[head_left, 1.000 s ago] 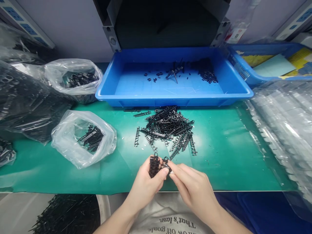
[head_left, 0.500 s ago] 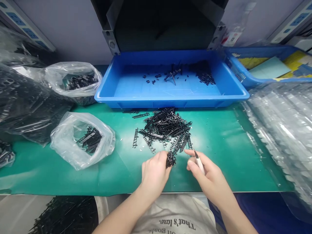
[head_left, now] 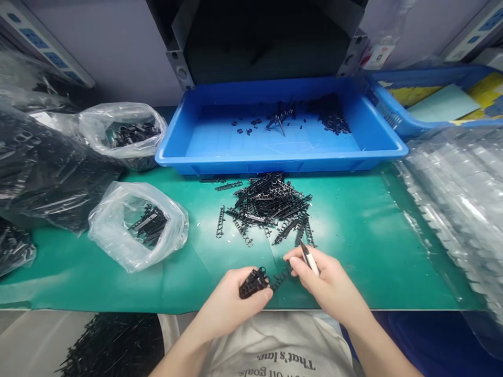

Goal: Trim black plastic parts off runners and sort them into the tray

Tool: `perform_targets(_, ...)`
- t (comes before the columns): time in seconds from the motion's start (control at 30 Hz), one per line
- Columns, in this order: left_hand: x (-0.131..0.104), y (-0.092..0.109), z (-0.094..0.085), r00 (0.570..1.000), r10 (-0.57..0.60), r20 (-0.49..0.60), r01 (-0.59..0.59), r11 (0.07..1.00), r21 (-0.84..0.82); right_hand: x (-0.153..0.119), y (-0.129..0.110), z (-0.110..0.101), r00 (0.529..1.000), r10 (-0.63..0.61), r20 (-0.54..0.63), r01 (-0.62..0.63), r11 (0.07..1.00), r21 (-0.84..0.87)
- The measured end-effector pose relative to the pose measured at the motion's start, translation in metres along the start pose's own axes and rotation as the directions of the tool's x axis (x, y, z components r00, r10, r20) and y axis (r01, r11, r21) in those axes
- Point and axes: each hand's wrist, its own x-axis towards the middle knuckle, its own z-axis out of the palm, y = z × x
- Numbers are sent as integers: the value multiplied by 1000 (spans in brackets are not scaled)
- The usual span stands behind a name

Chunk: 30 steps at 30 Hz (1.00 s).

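My left hand [head_left: 231, 301] is closed round a bundle of black plastic strips [head_left: 254, 283], their looped ends facing up. From beside that bundle, a single black strip with rings [head_left: 280, 279] slants up to my right hand [head_left: 328, 280], where thumb and forefinger pinch its upper end. Tucked in the same hand is a slim white tool with a dark pointed tip [head_left: 310, 260]; its exact kind is unclear. Just beyond both hands lies a loose pile of similar black strips [head_left: 271, 201] on the green mat [head_left: 346, 220].
Behind the pile stands a blue tray [head_left: 283, 166] with small black parts. Open plastic bags [head_left: 137, 256] of black pieces sit at left. Clear plastic trays [head_left: 463, 193] are stacked at right, below a blue basket [head_left: 393, 112]. A bin [head_left: 168, 330] of black scraps stands below the front edge.
My left hand has come nearer and turned, showing the bundle's ends. My right hand has moved left and slightly down, and now pinches a strip drawn away from the pile.
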Motion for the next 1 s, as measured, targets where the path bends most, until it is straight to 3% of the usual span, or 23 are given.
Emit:
perform_targets(0.13,3,-6,9,1000,16,2,-15,951,-309,0,-4,6,996,-16,87,16,1000,6)
perform_targets(0.23,5,-5,16,999,-43,-14,34,921,-389,-2,-2,8,995,-52,90,53,999,-11)
perform_targets(0.33,6,-5,18,989,-125,-85,70,878,-473,-7,2,6,986,-152,66,159,979,-125)
perform_targets(0.43,7,-8,14,983,-138,-124,50,841,-538,-14,2,3,954,-254,160,292,909,-297)
perform_targets(0.6,6,-14,9,987,-94,-132,22,886,-462,-19,-2,4,922,-291,255,378,818,-433)
perform_targets(0.77,4,-12,8,983,-43,-179,-17,948,-319,-17,-2,6,901,-342,267,433,753,-496)
perform_targets(1.0,4,-5,8,979,-31,-203,-25,964,-266,-17,-2,8,892,-384,240,451,706,-546)
